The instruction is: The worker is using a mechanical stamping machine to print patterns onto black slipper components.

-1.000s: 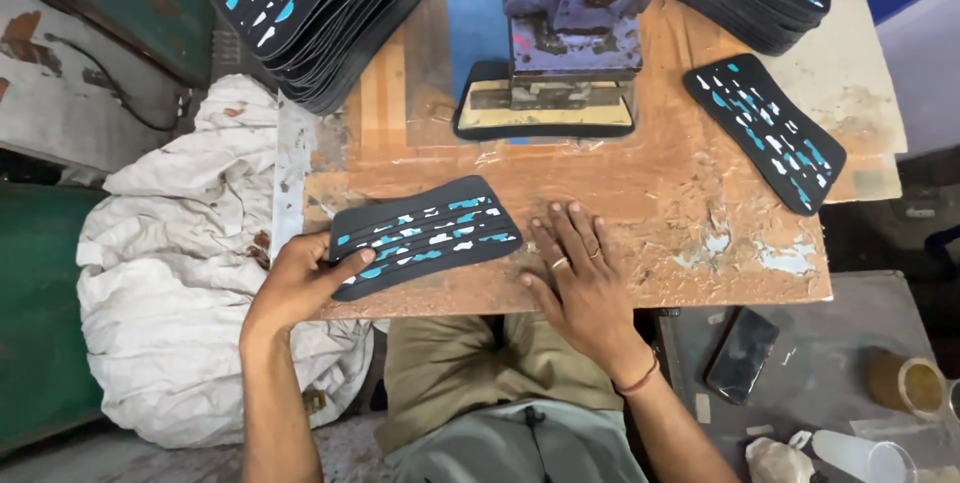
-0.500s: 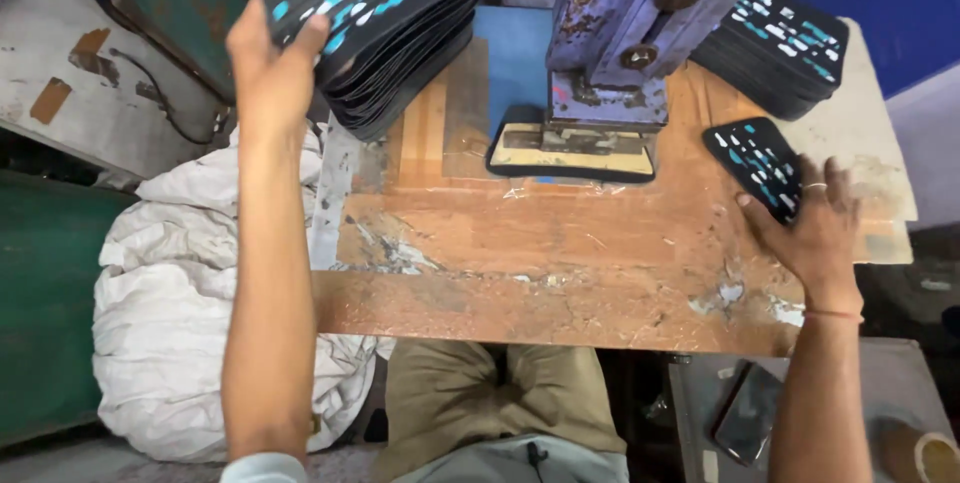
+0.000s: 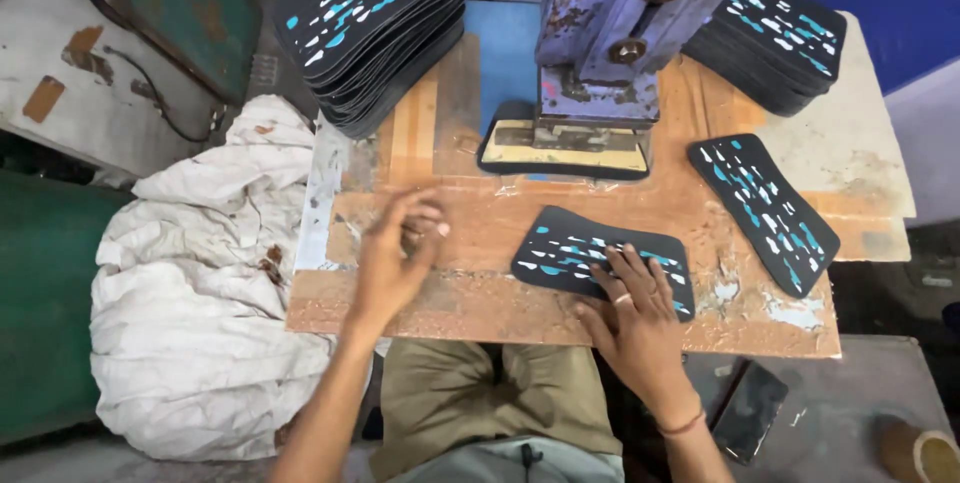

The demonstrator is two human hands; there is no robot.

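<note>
A black rubber sheet (image 3: 575, 248) with white and blue dashes lies flat on the worn wooden bench (image 3: 470, 308) in front of the press. My right hand (image 3: 635, 318) rests flat on its near edge, fingers spread. My left hand (image 3: 395, 258) hovers open over bare wood to the left, holding nothing. Another patterned sheet (image 3: 775, 208) lies alone at the right. The blue metal press (image 3: 600, 33) stands at the back centre, with a yellowish cutting die (image 3: 560, 155) beneath it.
A tall stack of patterned sheets (image 3: 375, 18) stands at the back left, a second stack (image 3: 775, 38) at the back right. A white cloth sack (image 3: 195, 323) lies left of the bench. A dark phone (image 3: 748, 411) sits on a ledge at lower right.
My left hand came down from the back-left stack to the bench. My right hand drew a patterned sheet from the right side to the middle, in front of the press.
</note>
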